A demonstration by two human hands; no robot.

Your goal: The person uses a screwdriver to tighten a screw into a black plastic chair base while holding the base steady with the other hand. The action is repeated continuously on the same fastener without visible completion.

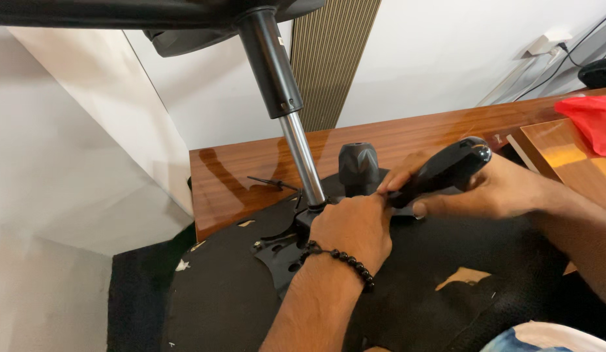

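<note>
- The upturned black office chair seat [407, 274] lies underside up on the glossy brown wooden worktop [238, 176], with torn patches in its black covering.
- The chrome and black gas lift column [302, 153] rises from the black metal mounting plate [280, 251] at the seat's centre, tilted up and to the left.
- The left hand [352, 231], with a black bead bracelet [339, 257] at the wrist, rests at the column's foot; its fingers [381, 199] are curled together and touch the lower end of the tool.
- The right hand [492, 189] wraps its fingers around the glossy black rounded tool handle [446, 171], gripping it firmly. The tool's working tip is hidden behind the left hand.
- A black faceted plastic cap [358, 166] stands upright just behind the hands. A black cable tie [270, 184] lies on the worktop, left of the column.
- Step in hand, by judgement: work on a fastener at the mounting plate, beside the column's foot.
- The next move calls for steady downward pressure, the tool held square, and the left hand bracing the tip.
</note>
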